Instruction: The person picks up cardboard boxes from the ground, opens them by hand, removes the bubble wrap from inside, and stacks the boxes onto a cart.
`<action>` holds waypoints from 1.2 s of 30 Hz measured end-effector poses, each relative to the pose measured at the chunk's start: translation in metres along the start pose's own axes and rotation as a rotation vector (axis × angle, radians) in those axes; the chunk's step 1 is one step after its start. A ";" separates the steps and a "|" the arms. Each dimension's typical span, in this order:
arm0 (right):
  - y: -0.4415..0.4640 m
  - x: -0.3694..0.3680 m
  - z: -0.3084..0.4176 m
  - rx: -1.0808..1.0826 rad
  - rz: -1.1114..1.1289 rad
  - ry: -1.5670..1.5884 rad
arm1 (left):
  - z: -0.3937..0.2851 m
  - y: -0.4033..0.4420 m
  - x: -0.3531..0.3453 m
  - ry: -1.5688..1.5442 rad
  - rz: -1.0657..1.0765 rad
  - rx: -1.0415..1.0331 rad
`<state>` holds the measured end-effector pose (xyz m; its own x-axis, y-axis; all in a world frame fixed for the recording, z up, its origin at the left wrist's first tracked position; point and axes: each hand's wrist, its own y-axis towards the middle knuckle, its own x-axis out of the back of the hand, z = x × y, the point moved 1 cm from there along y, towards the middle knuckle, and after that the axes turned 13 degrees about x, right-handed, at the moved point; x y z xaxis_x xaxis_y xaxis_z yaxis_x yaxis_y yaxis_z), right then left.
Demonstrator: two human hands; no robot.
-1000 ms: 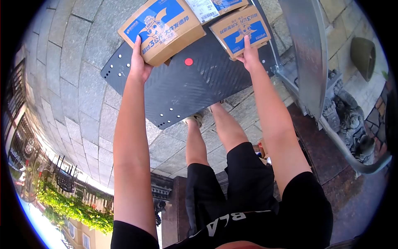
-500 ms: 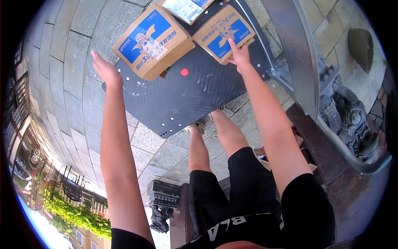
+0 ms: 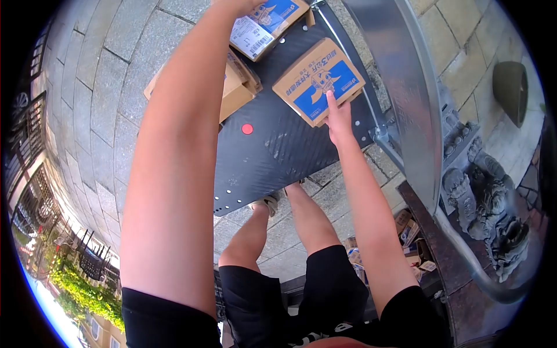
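Observation:
My right hand (image 3: 338, 119) grips the near corner of a small cardboard box (image 3: 296, 78) with a blue printed panel, thumb on top and fingers low at its side. My left arm reaches far forward, and my left hand (image 3: 237, 6) is at a cardboard box with a white shipping label (image 3: 252, 37) at the top edge. Its fingers are mostly cut off by the frame. A larger cardboard box (image 3: 239, 93) lies partly behind my left forearm. All three boxes rest on a black ribbed platform (image 3: 278, 139) with a red dot (image 3: 247, 129).
A broad metal frame (image 3: 400, 75) rises along the platform's right side. Beyond it are a carved stone figure (image 3: 481, 191) and a dark pot (image 3: 509, 93). Several small cartons (image 3: 415, 249) lie low at the right near my legs. Stone paving (image 3: 104, 87) surrounds the platform.
My left hand has moved from beside the larger box forward to the labelled box. My right hand remains on the small box. The view has shifted, so the platform appears lower.

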<state>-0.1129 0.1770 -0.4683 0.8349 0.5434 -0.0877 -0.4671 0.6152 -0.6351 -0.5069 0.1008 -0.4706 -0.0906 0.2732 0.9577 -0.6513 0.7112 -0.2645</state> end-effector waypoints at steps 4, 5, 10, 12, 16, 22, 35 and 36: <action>-0.005 0.003 -0.010 0.002 0.008 0.055 | -0.023 -0.025 -0.019 -0.840 0.303 0.271; -0.005 0.000 -0.007 -0.025 0.008 0.069 | -0.030 -0.031 -0.010 -0.863 0.258 0.223; -0.018 -0.018 -0.015 -0.088 -0.039 0.063 | -0.053 -0.050 0.001 -0.722 0.335 0.222; -0.017 -0.021 -0.015 -0.083 -0.059 0.021 | -0.053 -0.052 0.001 -0.716 0.325 0.218; -0.017 -0.011 -0.012 -0.097 -0.013 0.001 | -0.044 -0.048 -0.017 -0.731 0.353 0.167; -0.034 -0.009 -0.015 -0.120 0.024 -0.112 | -0.028 -0.057 -0.011 -0.616 0.361 0.266; -0.047 -0.011 -0.012 -0.123 0.131 -0.196 | 0.152 -0.314 0.056 -1.066 -0.165 1.055; -0.051 -0.010 -0.009 -0.118 0.113 -0.234 | 0.143 -0.349 0.056 -1.106 -0.093 1.176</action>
<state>-0.0942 0.1348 -0.4421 0.6829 0.7305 0.0079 -0.5051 0.4799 -0.7174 -0.3925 -0.2243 -0.3085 -0.1512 -0.6866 0.7111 -0.8252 -0.3084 -0.4732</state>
